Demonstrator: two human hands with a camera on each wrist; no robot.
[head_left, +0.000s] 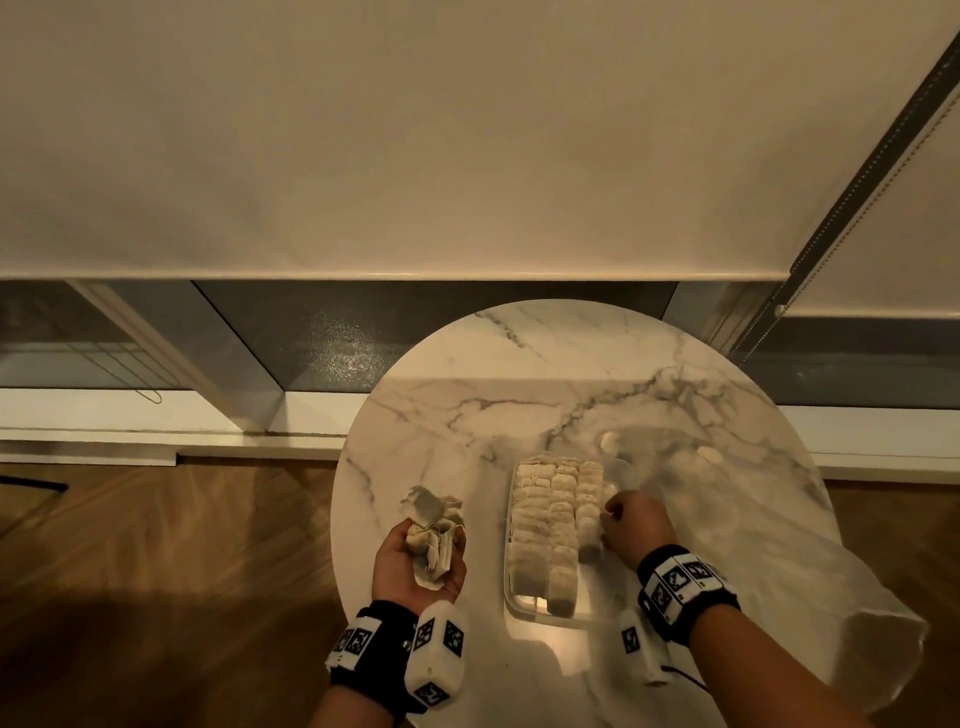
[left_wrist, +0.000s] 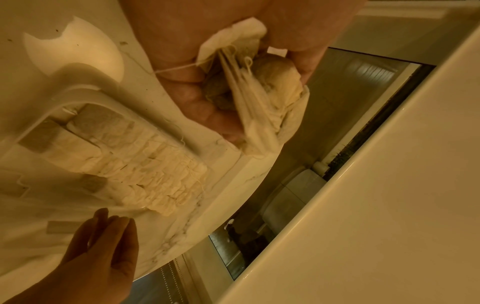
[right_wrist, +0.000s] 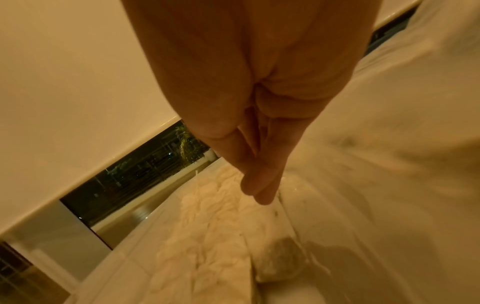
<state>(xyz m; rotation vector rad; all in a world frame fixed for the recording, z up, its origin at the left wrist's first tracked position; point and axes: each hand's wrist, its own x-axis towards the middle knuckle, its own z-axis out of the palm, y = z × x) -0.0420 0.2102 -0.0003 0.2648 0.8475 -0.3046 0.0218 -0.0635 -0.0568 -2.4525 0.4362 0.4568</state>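
motion blur smears the packed tea bags (right_wrist: 207, 209).

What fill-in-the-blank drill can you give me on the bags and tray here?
The left hand holds a bunch of ____ bags.
The clear tray holds ____ rows of them.
The right hand reaches the tray's ____ row.
The tray stands on a round ____ table.
Missing: tea; three; right; marble.

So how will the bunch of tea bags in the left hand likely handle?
Probably floppy: the tea bags sag and crumple across the left hand. Likely light, since one cupped hand carries several. Their strings trail loose, so they may snag or tangle.
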